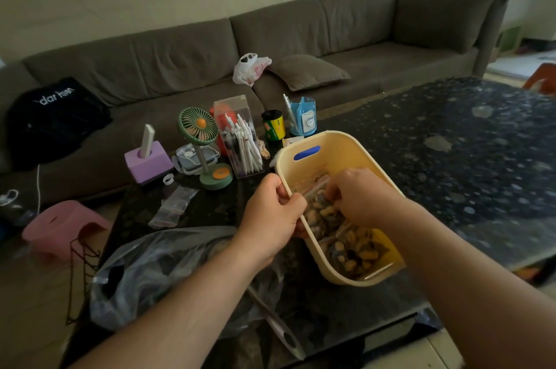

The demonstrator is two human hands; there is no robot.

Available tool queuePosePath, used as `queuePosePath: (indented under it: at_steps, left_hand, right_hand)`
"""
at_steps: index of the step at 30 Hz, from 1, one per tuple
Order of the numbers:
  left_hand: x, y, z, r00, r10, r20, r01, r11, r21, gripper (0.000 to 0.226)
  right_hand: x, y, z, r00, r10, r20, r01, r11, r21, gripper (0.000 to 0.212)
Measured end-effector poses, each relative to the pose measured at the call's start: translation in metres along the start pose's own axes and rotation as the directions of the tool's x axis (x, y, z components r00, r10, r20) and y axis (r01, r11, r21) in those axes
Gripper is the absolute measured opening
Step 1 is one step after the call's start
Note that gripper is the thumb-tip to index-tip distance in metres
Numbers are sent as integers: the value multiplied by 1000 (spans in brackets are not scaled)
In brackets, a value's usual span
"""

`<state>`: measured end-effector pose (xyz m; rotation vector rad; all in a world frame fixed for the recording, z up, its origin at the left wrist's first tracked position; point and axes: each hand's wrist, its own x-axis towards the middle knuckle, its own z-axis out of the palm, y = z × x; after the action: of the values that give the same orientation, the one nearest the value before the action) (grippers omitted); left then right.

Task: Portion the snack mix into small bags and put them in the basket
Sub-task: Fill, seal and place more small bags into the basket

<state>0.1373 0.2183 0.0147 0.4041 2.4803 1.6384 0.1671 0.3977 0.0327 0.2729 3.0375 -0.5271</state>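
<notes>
Dark speckled table (451,158), grey sofa (301,37)

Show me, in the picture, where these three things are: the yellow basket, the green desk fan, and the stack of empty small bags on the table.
yellow basket (304,140): head view, far wall above the blue handle.
green desk fan (198,125): head view, round grille.
empty small bags (173,206): head view, middle of the clear stack.

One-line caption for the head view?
Left hand grips the yellow basket while right hand places a snack bag inside.
</notes>
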Motion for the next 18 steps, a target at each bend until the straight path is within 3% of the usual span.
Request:
queuePosePath:
  at_steps: [7,12,18]
  left_hand:
    - [3,-3,0,1000,2,8,-2,1000,0,14]
    - [4,-5,2,1000,-11,7,11,1000,-8,16]
    - [26,-5,-5,972,-215,96,224,969,-106,4]
  right_hand:
    - [4,0,4,997,-33,-74,32,999,-6,16]
    - [7,-1,13,1000,-24,4,24,1000,-11,16]
    - [-6,-41,7,962,-173,-210,201,972,119,22]
